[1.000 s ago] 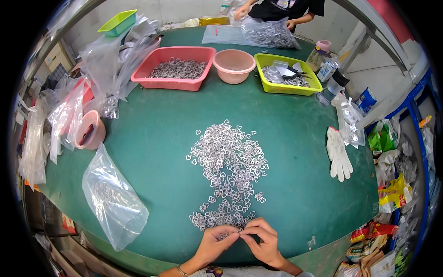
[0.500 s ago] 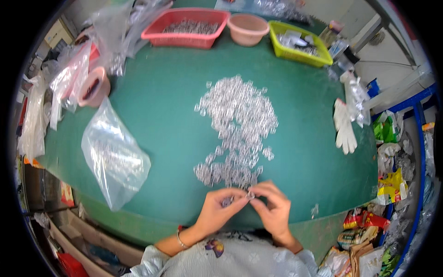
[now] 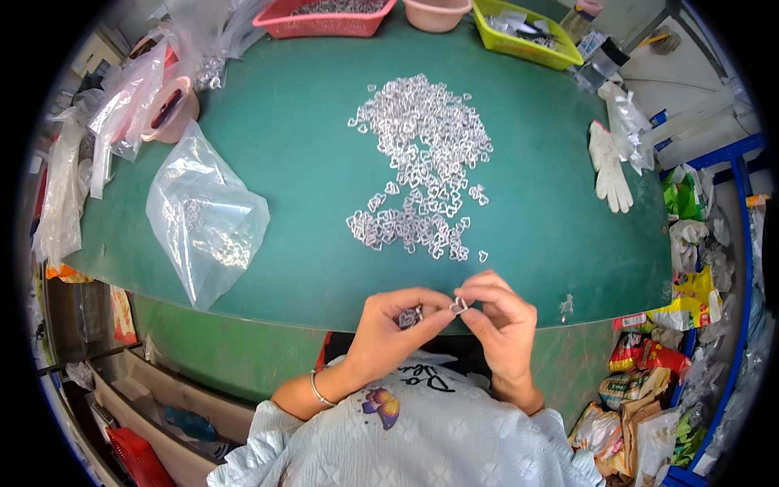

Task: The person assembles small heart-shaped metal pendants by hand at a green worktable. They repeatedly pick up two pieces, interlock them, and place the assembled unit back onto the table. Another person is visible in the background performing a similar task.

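Left fingers (image 3: pixel 430 299), right fingers (image 3: pixel 493 295) pinch heart (image 3: pixel 459 307); left seemingly cups more hearts (image 3: pixel 407 318).

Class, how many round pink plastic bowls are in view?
2: one round pink plastic bowl between the red rectangular plastic basket and the yellow-green rectangular plastic basket, another pink bowl at left beside clear plastic bags. Others may be hidden.

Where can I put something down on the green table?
The green table is bare between the heart-shaped pieces and the white glove, and between those pieces and the clear bag. It's crowded along the far edge with baskets and a bowl.
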### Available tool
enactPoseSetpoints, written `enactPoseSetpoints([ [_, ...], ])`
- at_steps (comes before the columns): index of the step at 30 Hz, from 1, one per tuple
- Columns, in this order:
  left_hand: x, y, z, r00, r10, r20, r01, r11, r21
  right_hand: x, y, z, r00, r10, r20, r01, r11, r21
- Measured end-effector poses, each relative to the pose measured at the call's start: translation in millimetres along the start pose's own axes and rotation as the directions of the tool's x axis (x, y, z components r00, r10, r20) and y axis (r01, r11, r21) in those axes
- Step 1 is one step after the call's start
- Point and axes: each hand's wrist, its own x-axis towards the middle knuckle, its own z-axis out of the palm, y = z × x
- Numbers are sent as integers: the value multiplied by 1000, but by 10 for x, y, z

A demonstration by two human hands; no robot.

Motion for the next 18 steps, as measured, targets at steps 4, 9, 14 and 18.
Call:
enactPoseSetpoints([
  [4,-72,5,25,999,10,38,-10,1000,11,-74,-23,-2,1000,-29,9,30,993,-117],
  [9,-122,7,30,998,-57,22,57,998,-29,-104,-40,15,999,-18,35,23,990,-140],
  [14,-133,26,4,994,-105,34,107,991,-81,-102,-69,44,998,-21,52,30,984,-173],
  [18,-139,-37,-42,992,-116,57,123,980,-153,-102,-73,61,989,-99,113,127,953,-277],
])
